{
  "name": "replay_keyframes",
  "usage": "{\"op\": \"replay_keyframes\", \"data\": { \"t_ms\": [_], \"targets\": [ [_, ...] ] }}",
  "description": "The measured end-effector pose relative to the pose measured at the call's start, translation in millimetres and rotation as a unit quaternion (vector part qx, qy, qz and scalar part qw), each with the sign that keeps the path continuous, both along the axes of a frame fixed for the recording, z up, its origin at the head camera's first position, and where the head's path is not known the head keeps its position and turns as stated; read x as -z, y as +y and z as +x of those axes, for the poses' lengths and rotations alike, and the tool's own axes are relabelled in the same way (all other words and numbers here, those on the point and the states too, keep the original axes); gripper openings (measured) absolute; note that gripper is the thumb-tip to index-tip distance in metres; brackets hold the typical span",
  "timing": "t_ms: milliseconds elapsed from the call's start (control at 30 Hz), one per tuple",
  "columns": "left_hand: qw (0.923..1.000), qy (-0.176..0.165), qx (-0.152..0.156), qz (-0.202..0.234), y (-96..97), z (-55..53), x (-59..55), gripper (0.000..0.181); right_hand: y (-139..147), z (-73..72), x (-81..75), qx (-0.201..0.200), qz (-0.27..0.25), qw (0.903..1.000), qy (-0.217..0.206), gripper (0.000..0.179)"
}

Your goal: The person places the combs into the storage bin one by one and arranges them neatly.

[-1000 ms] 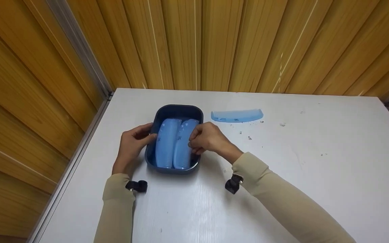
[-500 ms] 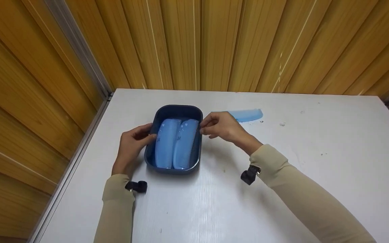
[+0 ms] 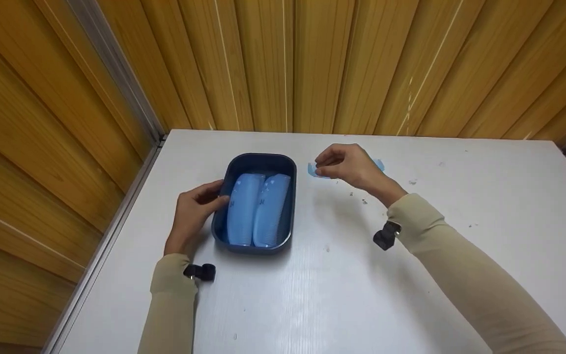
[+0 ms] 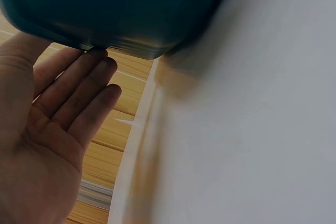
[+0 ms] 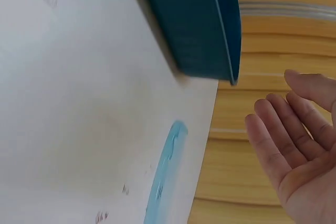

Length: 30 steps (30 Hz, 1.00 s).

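Observation:
In the head view a dark blue bin [image 3: 252, 250] holds two light blue combs, a left comb [image 3: 242, 214] and a right comb [image 3: 269, 214], lying side by side. My left hand [image 3: 190, 214] holds the bin's left wall, thumb over the rim and fingers against the outside. To the right of the bin, my right hand [image 3: 354, 167] hovers over another light blue comb, its fingers loosely bent with nothing between them. The hand hides the middle of that comb in the head view; part of the comb [image 5: 160, 182] shows on the table in the right wrist view.
The white table [image 3: 263, 305] carries several small dark marks [image 3: 364, 201] right of the bin. Yellow wood-look panels [image 3: 312, 69] rise behind the table and along its left side.
My right hand has left the right comb in the bin, passed over the rim and moved right and away to the comb on the table. My left hand stays at the bin.

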<state>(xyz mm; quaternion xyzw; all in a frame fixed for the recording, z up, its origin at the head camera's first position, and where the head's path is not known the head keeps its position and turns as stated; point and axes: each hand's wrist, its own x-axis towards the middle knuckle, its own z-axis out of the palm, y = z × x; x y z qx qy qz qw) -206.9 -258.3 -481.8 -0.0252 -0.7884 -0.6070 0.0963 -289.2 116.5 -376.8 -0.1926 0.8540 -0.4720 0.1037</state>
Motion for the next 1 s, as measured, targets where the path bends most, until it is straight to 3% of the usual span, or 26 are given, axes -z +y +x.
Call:
{"op": "replay_keyframes", "data": {
  "t_ms": [567,667,1000],
  "targets": [
    [1.0000,-0.001,-0.001,0.004,0.4,-0.4,-0.8,0.044,48,-33.4,14.7,0.026,0.073,0.9968,0.019,0.032],
    [1.0000,-0.005,0.000,0.004,2.4,1.5,-5.7,0.045,56,-39.0,18.3,0.032,0.085,0.9957,0.021,0.033],
    [0.9999,0.002,0.005,0.013,-0.9,0.6,-0.8,0.043,73,-49.7,29.2,0.050,0.119,0.9917,0.003,0.040]
  ]
}}
